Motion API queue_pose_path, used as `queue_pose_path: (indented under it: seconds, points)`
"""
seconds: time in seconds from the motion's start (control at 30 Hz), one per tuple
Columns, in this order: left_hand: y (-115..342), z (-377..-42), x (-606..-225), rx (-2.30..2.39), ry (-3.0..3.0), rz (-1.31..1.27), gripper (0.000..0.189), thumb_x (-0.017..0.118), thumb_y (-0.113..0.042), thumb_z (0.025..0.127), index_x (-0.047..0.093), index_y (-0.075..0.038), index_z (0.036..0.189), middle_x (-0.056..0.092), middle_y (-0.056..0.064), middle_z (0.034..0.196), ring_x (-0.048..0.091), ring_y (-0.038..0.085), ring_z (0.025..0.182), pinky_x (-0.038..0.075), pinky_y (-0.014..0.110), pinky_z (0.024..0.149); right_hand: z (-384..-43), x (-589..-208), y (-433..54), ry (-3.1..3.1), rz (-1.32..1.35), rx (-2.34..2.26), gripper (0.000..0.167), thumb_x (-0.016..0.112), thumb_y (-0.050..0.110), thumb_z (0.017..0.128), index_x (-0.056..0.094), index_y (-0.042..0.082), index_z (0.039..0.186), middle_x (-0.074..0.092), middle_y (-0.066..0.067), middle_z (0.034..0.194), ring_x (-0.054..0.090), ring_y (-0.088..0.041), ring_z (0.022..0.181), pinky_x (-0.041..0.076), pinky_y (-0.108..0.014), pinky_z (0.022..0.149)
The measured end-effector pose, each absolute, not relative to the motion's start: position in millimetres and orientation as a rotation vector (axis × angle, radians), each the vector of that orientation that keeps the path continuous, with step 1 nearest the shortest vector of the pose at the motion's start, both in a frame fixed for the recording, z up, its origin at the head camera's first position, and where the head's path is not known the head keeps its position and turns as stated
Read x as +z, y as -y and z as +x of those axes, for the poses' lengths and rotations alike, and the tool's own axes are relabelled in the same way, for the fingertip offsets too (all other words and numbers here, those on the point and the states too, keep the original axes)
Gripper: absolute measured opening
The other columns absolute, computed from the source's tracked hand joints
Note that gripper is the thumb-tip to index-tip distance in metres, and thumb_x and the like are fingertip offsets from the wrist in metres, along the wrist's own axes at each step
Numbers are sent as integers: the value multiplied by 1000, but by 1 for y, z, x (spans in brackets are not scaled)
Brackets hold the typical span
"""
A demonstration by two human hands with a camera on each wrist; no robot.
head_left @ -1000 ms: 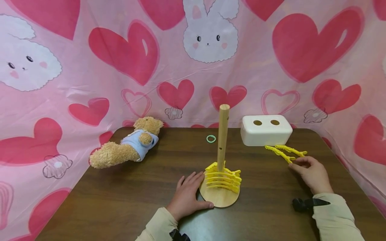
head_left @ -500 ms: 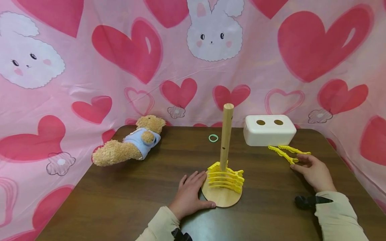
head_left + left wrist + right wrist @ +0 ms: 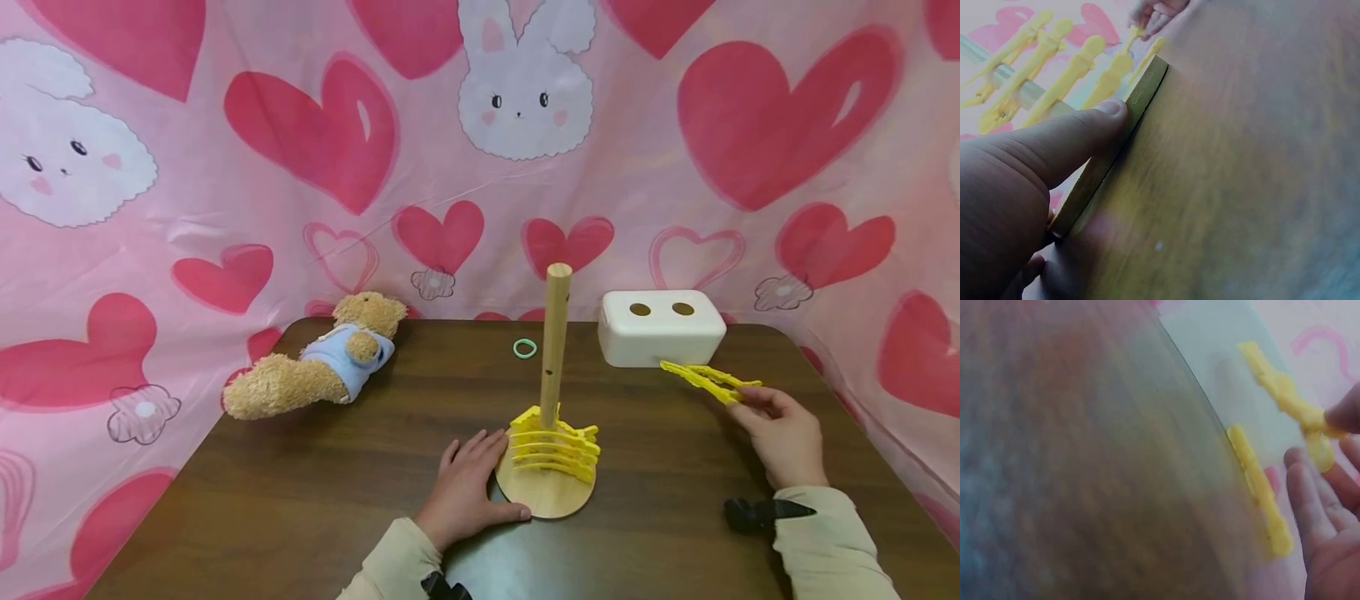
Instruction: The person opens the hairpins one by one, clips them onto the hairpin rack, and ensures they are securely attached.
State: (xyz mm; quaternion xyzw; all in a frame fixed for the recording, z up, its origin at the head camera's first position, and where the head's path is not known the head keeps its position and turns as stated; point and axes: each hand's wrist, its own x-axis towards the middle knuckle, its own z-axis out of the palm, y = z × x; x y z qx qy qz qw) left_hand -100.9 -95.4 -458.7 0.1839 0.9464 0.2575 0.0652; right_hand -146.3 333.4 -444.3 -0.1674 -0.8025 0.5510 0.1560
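Observation:
My left hand [image 3: 465, 496] lies at the left side of a round wooden base [image 3: 551, 498], fingers fairly straight. In the left wrist view its thumb touches the base's rim. A wooden pole [image 3: 555, 346] rises from that base, with several thin yellow plastic pieces [image 3: 558, 454] stacked about its foot. Over on the right, my right hand [image 3: 783, 433] pinches a slim yellow plastic piece with a forked end [image 3: 1282, 390] between thumb and fingers. A second yellow piece [image 3: 1260, 494] lies close by in the right wrist view, apart from the fingers.
A white box [image 3: 663, 342] with two round holes in its top stands behind the right hand. Near the table's back edge lies a small green ring [image 3: 524, 348]. A teddy bear [image 3: 337, 362] in a blue top lies at the left. Patterned pink cloth hangs behind the table.
The right hand has shifted slightly, and the yellow piece in its fingers now sits nearer the other one, their front ends overlapping in the head view. My left hand stays against the base.

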Motion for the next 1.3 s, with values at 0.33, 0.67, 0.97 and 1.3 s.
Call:
queue_pose_path:
  seconds: [0.33, 0.67, 0.97, 1.3]
  points:
    - [97, -99, -458, 787, -2858, 558, 107, 74, -73, 73, 41, -14, 155, 39, 2, 159, 30, 29, 148, 12, 62, 117, -140, -424, -320, 2304, -417, 1632, 32, 78, 19, 89, 66, 5, 115, 62, 14, 97, 63, 3, 80, 51, -8, 70]
    - [96, -100, -458, 796, -2848, 564, 106, 75, -72, 73, 41, -14, 155, 40, 2, 159, 30, 29, 148, 12, 62, 117, -130, -397, -302, 2341, -179, 1494, 27, 80, 14, 87, 70, -1, 107, 65, 20, 90, 62, -1, 78, 52, -10, 69]
    - [96, -98, -457, 791, -2857, 575, 105, 75, -71, 73, 41, -15, 155, 40, 2, 158, 30, 29, 148, 13, 62, 117, -121, -381, -282, 2324, 63, 1417, 16, 81, 3, 84, 69, -3, 94, 67, 9, 87, 60, -6, 77, 53, -12, 67]
    - [95, -99, -455, 803, -2836, 550, 106, 77, -69, 73, 40, -14, 155, 39, 1, 159, 30, 29, 148, 12, 62, 117, -112, -366, -260, 2332, 238, 1403, 14, 82, -2, 80, 70, 3, 84, 70, 3, 92, 62, -10, 78, 54, -18, 62]
